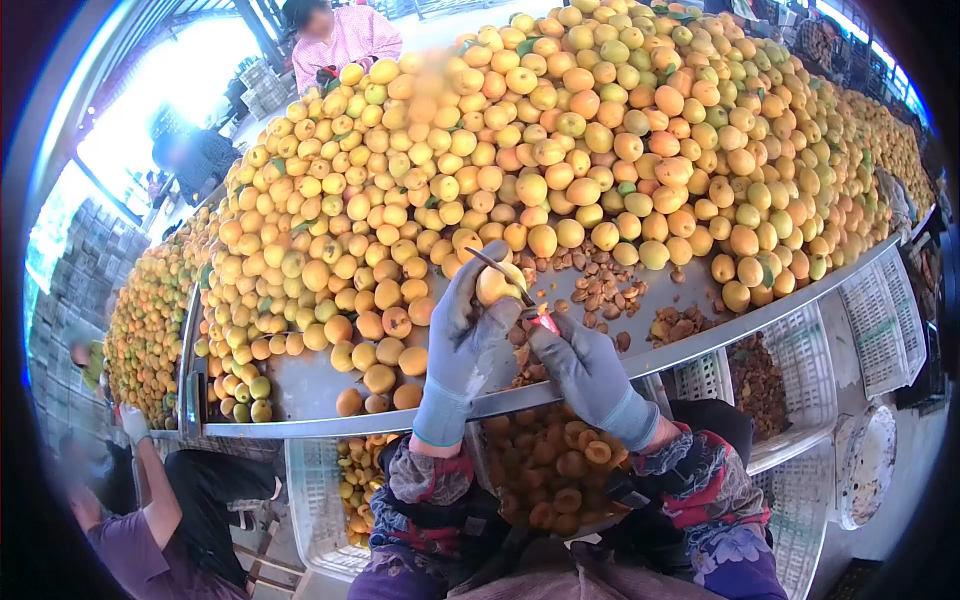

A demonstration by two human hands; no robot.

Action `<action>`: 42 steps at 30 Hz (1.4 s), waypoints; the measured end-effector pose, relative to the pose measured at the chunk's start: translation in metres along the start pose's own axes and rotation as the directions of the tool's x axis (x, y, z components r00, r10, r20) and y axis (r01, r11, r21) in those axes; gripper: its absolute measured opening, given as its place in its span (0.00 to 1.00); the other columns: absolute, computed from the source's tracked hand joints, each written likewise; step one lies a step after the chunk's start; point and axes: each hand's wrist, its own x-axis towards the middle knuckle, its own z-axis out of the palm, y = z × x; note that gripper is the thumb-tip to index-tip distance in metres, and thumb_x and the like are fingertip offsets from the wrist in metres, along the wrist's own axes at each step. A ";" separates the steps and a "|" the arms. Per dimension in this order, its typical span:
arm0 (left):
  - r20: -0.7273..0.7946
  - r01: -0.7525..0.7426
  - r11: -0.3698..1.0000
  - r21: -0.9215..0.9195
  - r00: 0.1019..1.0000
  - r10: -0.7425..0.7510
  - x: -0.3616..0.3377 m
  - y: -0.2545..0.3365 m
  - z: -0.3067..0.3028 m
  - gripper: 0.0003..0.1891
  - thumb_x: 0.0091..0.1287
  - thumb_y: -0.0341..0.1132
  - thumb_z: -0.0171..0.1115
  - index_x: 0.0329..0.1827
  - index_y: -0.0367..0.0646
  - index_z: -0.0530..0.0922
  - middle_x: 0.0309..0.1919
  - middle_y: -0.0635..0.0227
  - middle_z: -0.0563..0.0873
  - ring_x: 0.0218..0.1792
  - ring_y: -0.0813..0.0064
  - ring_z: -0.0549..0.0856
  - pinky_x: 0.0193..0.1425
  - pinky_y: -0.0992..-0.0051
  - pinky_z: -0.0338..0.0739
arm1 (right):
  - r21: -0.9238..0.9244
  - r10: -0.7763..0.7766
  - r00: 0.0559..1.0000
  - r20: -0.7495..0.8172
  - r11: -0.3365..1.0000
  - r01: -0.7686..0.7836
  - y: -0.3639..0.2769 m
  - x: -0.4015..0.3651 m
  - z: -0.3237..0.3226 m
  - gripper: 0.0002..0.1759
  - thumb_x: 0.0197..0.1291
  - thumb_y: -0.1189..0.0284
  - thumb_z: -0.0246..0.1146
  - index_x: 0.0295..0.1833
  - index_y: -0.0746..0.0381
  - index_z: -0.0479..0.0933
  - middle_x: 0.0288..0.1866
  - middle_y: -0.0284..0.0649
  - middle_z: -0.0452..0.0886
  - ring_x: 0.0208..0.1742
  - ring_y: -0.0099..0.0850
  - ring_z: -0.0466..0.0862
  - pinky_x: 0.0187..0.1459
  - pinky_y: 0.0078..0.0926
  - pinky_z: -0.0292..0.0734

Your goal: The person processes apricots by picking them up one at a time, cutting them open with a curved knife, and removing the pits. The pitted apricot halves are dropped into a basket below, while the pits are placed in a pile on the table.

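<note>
In a grey glove, my left hand (460, 345) is closed around a yellow apricot (494, 288), held up over the metal table edge. My right hand (585, 375), gloved too, grips a small knife (544, 322) with some red at its handle. Its dark, narrow blade lies against the apricot, with the tip showing beyond the fruit. Both hands meet close together at the fruit. Brown apricot pits (606, 290) lie scattered on the table just past my right hand. Below the hands, near my lap, a container holds halved apricots (550, 465).
A large heap of apricots (560, 130) covers much of the metal table (300, 390). White plastic crates (800, 365) stand below at right, one holding brown scraps (757, 385). Another crate (310, 500) stands at left. Other people sit at left (150, 530) and behind the heap (345, 45).
</note>
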 end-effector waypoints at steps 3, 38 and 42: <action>-0.101 0.030 0.995 -0.096 0.994 -0.040 -0.005 -0.010 0.007 0.23 0.68 0.40 0.59 0.61 0.35 0.70 0.49 0.65 0.79 0.47 0.75 0.80 0.55 0.76 0.74 | -0.034 -0.060 0.997 -0.043 0.998 0.059 0.001 -0.001 0.012 0.19 0.69 0.59 0.54 0.50 0.66 0.73 0.26 0.45 0.78 0.28 0.36 0.80 0.30 0.30 0.73; -0.163 0.094 0.994 0.048 0.983 -0.086 -0.010 -0.037 -0.012 0.20 0.71 0.40 0.56 0.58 0.34 0.70 0.48 0.65 0.80 0.48 0.74 0.80 0.55 0.73 0.75 | -0.583 -0.266 0.961 -0.076 0.794 0.174 0.018 -0.002 0.015 0.17 0.63 0.56 0.59 0.43 0.58 0.71 0.19 0.44 0.76 0.21 0.48 0.80 0.20 0.40 0.71; -0.235 0.057 0.862 -0.504 0.951 -0.200 0.001 -0.014 0.008 0.15 0.71 0.38 0.56 0.54 0.40 0.71 0.42 0.69 0.79 0.38 0.81 0.79 0.40 0.80 0.75 | -0.538 -0.237 0.967 -0.095 0.830 0.150 0.013 0.001 0.013 0.17 0.63 0.56 0.59 0.42 0.59 0.70 0.18 0.44 0.76 0.21 0.48 0.79 0.19 0.41 0.71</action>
